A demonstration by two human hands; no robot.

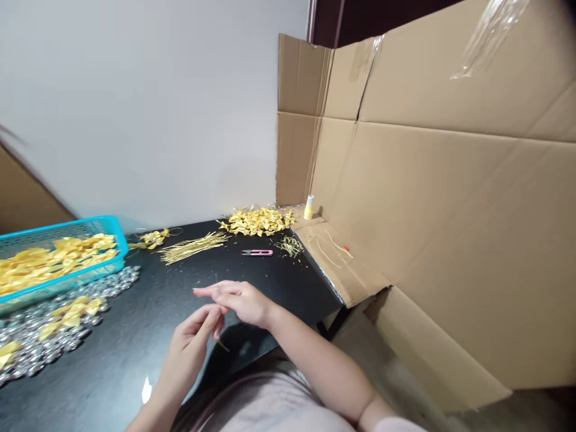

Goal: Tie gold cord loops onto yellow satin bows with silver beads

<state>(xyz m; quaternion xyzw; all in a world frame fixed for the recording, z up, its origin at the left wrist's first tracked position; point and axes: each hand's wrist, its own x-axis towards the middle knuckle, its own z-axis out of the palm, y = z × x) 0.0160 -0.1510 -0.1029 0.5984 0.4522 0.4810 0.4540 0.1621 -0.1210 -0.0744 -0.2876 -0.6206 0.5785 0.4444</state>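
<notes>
Near the lower centre of the frame, the left hand (195,336) and right hand (238,300) meet, fingertips pinched around a thin strand (222,345). Just beyond them on the black bench (148,312) lie pink-handled snips (258,252), with a bundle of gold stems (195,247) to their left, a pile of yellow bows (258,221) above and clippings (290,245) to the right. Farther out, a blue basket (121,240) of yellow pieces stands at the left edge, a white-and-yellow spool (309,207) right of centre.
</notes>
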